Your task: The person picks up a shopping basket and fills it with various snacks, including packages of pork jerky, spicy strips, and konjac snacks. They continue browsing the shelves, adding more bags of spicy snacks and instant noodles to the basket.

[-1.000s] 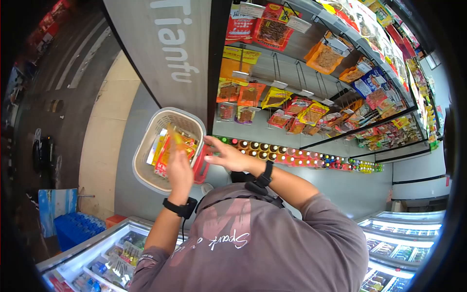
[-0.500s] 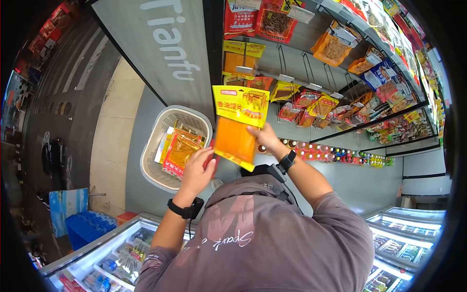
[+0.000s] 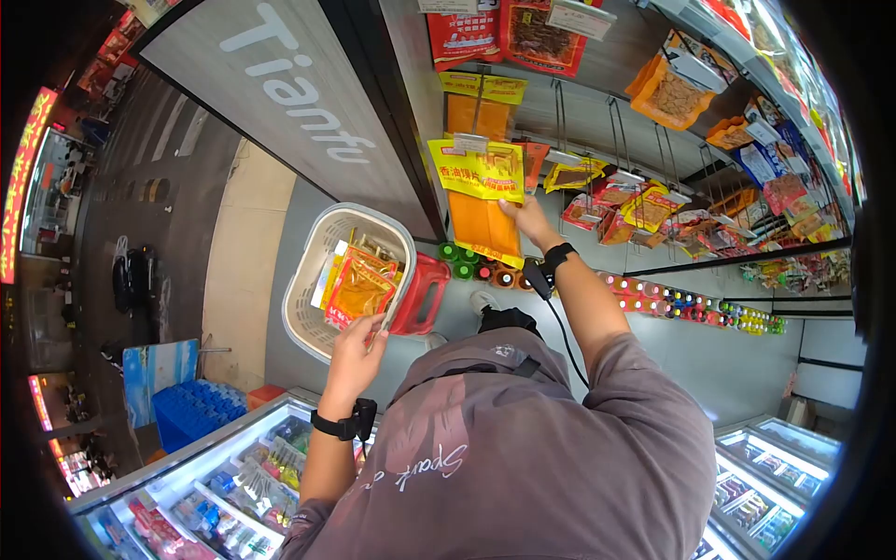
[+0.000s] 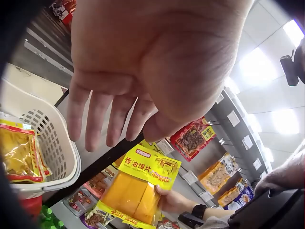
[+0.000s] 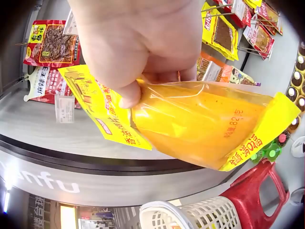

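Note:
My right hand (image 3: 530,222) pinches a yellow snack packet (image 3: 481,224) by its side, thumb on the front. The packet hangs upright in front of the rack, with orange slices showing through its clear window. In the right wrist view, the thumb presses near its yellow printed top. My left hand (image 3: 355,359) is near the right side of a cream plastic basket (image 3: 303,308). Its fingers (image 4: 97,119) extend nearly straight with nothing between them in the left wrist view. Inside the basket lie red and yellow snack packets (image 3: 364,285).
A red plastic piece with an opening (image 3: 425,294) adjoins the basket. Bottles (image 3: 635,294) line the floor below the rack. Hanging packets (image 3: 644,207) and metal hooks fill the rack on the right. A grey "Tianfu" panel (image 3: 252,103) stands behind the basket; a lit freezer (image 3: 210,485) is at left front.
The right hand has brought the yellow packet from the basket up and right to the rack. The left hand has moved from inside the basket to beside it.

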A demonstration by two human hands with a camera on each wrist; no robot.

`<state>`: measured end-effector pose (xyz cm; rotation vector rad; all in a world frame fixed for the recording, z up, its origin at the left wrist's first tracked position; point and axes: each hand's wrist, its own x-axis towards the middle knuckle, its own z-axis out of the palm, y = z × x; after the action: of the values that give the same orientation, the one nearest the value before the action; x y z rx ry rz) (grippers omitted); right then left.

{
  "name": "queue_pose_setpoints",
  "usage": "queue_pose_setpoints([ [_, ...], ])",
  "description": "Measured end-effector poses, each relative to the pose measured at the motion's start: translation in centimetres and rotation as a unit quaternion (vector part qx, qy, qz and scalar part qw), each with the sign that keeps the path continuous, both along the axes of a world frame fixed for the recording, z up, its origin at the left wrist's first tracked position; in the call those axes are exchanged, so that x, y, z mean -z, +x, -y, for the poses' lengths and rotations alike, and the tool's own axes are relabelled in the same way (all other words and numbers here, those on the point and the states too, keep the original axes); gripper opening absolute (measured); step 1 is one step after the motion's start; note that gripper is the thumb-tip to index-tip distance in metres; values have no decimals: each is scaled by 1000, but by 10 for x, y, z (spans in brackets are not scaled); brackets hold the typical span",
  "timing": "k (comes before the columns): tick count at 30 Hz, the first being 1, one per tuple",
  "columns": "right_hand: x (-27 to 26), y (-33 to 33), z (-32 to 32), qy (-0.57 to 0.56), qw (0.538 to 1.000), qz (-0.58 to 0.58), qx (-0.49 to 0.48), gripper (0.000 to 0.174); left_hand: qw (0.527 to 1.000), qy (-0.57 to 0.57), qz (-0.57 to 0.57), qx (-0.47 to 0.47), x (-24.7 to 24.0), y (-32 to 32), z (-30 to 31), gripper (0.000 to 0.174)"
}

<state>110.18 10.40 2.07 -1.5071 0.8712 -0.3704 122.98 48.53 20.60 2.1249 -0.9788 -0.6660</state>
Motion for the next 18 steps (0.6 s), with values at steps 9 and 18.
queue_pose_setpoints([
  [9, 4, 20, 21, 125, 983, 128, 44, 34, 999, 27, 12, 16, -4, -13, 20, 29],
  [18, 15, 57, 47, 172, 958, 190, 129, 32, 999, 48, -4, -16, -7, -23, 37, 28],
])
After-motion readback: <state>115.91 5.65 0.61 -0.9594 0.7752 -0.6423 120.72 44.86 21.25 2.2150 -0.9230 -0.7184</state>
